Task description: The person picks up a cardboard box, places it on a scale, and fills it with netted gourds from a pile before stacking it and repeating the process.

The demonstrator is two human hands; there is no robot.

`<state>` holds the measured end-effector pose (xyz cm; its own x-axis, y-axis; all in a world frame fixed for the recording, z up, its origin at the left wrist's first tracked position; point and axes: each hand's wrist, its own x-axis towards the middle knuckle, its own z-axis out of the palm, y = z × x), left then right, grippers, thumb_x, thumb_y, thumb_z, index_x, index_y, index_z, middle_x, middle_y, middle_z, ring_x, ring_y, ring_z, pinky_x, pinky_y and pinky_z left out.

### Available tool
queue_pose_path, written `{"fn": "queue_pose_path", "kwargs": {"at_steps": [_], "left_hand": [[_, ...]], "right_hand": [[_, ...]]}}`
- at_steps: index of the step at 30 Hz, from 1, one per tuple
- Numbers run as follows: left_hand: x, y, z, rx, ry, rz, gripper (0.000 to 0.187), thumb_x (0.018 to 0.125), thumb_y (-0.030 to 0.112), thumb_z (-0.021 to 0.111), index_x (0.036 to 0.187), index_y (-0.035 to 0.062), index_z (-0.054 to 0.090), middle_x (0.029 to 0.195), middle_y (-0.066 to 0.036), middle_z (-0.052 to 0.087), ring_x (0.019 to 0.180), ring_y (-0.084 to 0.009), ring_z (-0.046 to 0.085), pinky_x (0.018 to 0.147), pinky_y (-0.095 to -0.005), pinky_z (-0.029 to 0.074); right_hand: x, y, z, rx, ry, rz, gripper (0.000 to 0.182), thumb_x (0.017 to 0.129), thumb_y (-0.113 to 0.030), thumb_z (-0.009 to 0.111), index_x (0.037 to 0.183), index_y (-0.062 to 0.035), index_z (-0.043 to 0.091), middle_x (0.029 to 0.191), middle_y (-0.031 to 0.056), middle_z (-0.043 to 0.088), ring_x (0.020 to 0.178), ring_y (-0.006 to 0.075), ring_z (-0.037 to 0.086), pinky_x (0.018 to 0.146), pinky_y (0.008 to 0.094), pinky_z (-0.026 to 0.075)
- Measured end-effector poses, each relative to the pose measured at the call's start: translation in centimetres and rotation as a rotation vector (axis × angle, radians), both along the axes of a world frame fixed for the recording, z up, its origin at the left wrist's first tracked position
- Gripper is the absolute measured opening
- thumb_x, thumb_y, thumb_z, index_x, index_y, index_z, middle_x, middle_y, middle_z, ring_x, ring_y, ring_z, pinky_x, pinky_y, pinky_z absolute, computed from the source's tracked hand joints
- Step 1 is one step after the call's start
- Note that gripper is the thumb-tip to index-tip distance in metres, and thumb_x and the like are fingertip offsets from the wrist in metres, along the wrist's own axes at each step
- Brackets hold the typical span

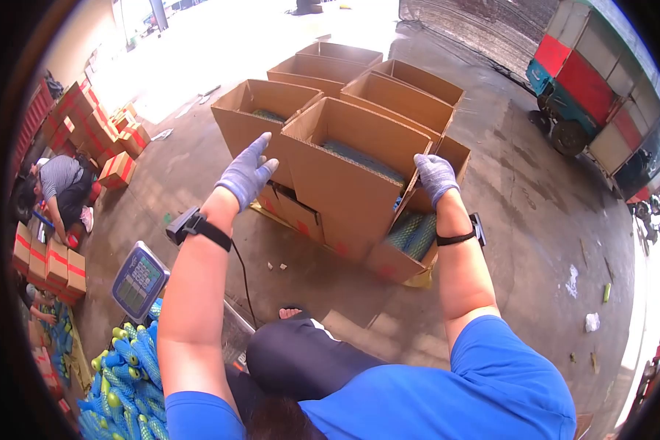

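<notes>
In the head view, my left hand (248,174), in a grey-purple glove, is at the left side of an open cardboard box (348,180). Its fingers are stretched out with the thumb apart, and it grips nothing. My right hand (437,177), gloved alike, has its fingers bent against the box's right upper edge. Netted goods (363,159) show inside this box. It stands among other boxes, and its lower edge is slightly blurred. Right of it, a lower open box (396,262) holds green-blue netted items (413,235).
Several open cartons (400,95) stand behind. At left are a scale display (141,281), a heap of blue-green netted items (128,389), taped cartons (55,264) and a bending person (62,183). A red-and-white vehicle (587,81) is at right. Scraps (592,323) litter the concrete floor.
</notes>
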<state>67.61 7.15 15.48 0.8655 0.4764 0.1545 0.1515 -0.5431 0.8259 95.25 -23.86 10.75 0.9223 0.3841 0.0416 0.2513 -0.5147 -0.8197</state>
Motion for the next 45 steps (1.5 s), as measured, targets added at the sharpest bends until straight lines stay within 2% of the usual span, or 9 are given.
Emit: {"fn": "queue_pose_path", "kwargs": {"at_steps": [3,6,10,15,18,21,28,32,45], "left_hand": [[-11.6,-3.0,2.6,0.164,0.09,-0.035,0.044,0.096,0.016,0.06,0.137,0.0009,0.053,0.129,-0.016,0.063,0.12,-0.0222,0.058,0.103,-0.0339,0.045],[-23.9,-9.9,6.4,-0.032,0.077,0.171,0.038,0.096,0.018,0.06,0.13,-0.0004,0.06,0.122,-0.013,0.066,0.116,-0.0188,0.06,0.101,-0.0328,0.046],[-34.8,-18.1,6.6,-0.105,0.023,0.369,0.036,0.095,0.02,0.059,0.126,0.0002,0.062,0.117,-0.01,0.068,0.109,-0.0159,0.063,0.096,-0.0322,0.048],[-40.7,-20.1,0.1,0.218,0.219,0.647,0.031,0.092,0.029,0.06,0.111,0.0069,0.07,0.101,-0.014,0.072,0.096,-0.0311,0.068,0.087,-0.0381,0.052],[-42.3,-23.8,0.9,0.115,0.565,0.638,0.03,0.092,0.028,0.061,0.11,0.005,0.069,0.104,-0.016,0.069,0.097,-0.0331,0.066,0.085,-0.0423,0.051],[-45.1,-26.9,-1.7,0.083,0.569,0.581,0.035,0.091,0.032,0.061,0.113,0.0069,0.068,0.105,-0.016,0.069,0.096,-0.0357,0.065,0.087,-0.0444,0.05],[-53.3,-28.3,-2.7,-0.169,0.722,0.396,0.043,0.091,0.037,0.06,0.119,0.0047,0.063,0.111,-0.018,0.064,0.105,-0.0364,0.061,0.092,-0.0469,0.047],[-55.6,-25.1,-3.6,-0.105,0.478,0.483,0.048,0.088,0.037,0.061,0.122,0.0042,0.062,0.119,-0.018,0.062,0.11,-0.0353,0.059,0.096,-0.0477,0.045],[-60.6,-22.9,-7.9,-0.359,0.546,0.894,0.039,0.084,0.033,0.064,0.114,0.0071,0.064,0.107,-0.016,0.065,0.097,-0.0346,0.065,0.088,-0.0483,0.049]], "right_hand": [[-2.1,-1.4,-0.3,0.041,-0.231,-0.058,0.058,0.101,-0.051,0.043,0.093,0.0016,0.065,0.087,0.0238,0.068,0.088,0.0364,0.066,0.081,0.0445,0.048],[-9.7,-3.0,1.7,0.422,-0.685,-0.027,0.029,0.103,-0.027,0.049,0.095,-0.0005,0.057,0.093,0.0137,0.058,0.087,0.0282,0.056,0.081,0.0387,0.045],[-22.5,0.9,1.0,0.905,-0.727,0.581,0.028,0.1,-0.026,0.053,0.108,0.0007,0.054,0.103,0.0125,0.057,0.096,0.0247,0.058,0.09,0.039,0.048],[-36.5,7.6,5.3,0.433,-0.069,1.624,0.033,0.093,-0.029,0.061,0.104,0.0014,0.06,0.099,0.0154,0.062,0.091,0.0284,0.06,0.085,0.0372,0.048],[-41.1,9.9,8.5,0.109,-0.525,2.244,0.032,0.083,-0.027,0.068,0.105,-0.0038,0.064,0.098,0.0184,0.064,0.092,0.0402,0.06,0.083,0.0447,0.049],[-43.7,11.5,8.0,-0.104,-0.567,2.455,0.029,0.081,-0.025,0.069,0.102,-0.0049,0.065,0.097,0.0173,0.065,0.092,0.0408,0.06,0.082,0.0461,0.05],[-45.8,13.1,7.3,-0.209,-0.543,2.408,0.03,0.067,-0.026,0.074,0.092,-0.0098,0.067,0.094,0.0092,0.065,0.089,0.0324,0.065,0.078,0.0443,0.051],[-47.0,14.5,6.9,-0.26,-0.683,2.314,0.033,0.062,-0.026,0.072,0.091,-0.0118,0.068,0.097,0.006,0.066,0.091,0.0292,0.066,0.08,0.0434,0.052],[-55.5,24.9,5.9,-0.641,-0.616,2.515,0.024,0.075,-0.02,0.061,0.097,-0.0127,0.069,0.101,0.0095,0.068,0.097,0.0322,0.065,0.084,0.0462,0.052]]}}
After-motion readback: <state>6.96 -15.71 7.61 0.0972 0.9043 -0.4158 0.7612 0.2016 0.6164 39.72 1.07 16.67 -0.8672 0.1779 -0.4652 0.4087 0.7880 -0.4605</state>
